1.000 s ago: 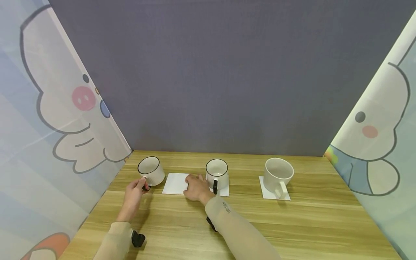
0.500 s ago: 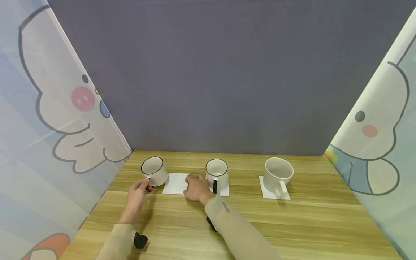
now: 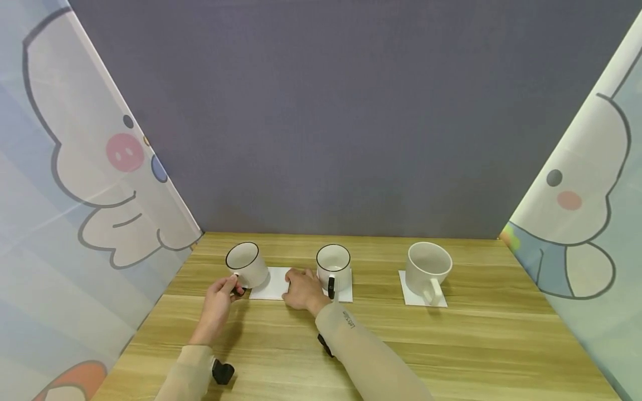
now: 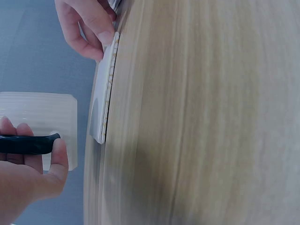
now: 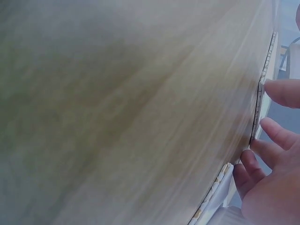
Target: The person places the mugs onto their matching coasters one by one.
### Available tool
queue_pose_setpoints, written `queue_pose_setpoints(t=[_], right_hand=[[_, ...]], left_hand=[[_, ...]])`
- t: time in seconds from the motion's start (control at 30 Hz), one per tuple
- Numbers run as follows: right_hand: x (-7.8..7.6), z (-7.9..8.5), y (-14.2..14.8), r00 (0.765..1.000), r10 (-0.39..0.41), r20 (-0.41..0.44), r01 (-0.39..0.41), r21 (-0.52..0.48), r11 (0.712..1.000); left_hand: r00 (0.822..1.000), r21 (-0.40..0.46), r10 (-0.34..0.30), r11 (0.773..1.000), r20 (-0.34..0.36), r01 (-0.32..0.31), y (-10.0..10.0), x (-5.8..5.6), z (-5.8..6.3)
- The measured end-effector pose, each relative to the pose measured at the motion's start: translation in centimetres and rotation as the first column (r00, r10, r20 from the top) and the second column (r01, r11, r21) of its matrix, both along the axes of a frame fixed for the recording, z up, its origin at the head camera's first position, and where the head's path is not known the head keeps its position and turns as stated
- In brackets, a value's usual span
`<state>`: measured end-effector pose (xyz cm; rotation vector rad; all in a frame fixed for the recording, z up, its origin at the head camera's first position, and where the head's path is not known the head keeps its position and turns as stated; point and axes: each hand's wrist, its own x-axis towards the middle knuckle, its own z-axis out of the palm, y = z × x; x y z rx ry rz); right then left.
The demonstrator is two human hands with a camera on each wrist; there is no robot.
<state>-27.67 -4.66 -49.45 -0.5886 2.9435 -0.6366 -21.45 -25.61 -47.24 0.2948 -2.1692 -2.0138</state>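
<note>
My left hand (image 3: 218,303) grips the black handle (image 4: 28,144) of a white mug (image 3: 254,271) with a dark rim. In the left wrist view a gap shows between this mug and the tabletop; in the head view it overlaps the left part of a white square coaster (image 3: 275,287). My right hand (image 3: 303,289) holds that coaster at its right side, thumb at the front and a finger at the back. Right behind that hand, a second dark-rimmed mug (image 3: 343,275) stands on another coaster (image 3: 346,296), its black handle facing me.
Farther right, a larger plain white mug (image 3: 423,273) stands on its own coaster (image 3: 411,299), handle toward me. The wooden table (image 3: 481,334) ends at a grey panel (image 3: 351,122) behind, with cartoon-printed curtains (image 3: 100,234) at both sides.
My left hand has carried the mug rightward, from beside the coaster to over its left part. The right hand stays in place on the coaster.
</note>
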Motion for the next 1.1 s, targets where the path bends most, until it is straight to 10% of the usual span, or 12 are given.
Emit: queue_pose_setpoints(t=[1.1], right_hand=[[0.0,-0.4,0.1,1.0,-0.001,-0.008,0.0,-0.029,1.0]], left_hand=[[1.0,0.009,-0.026,1.0,-0.004,0.026,2.7,-0.5,-0.7]])
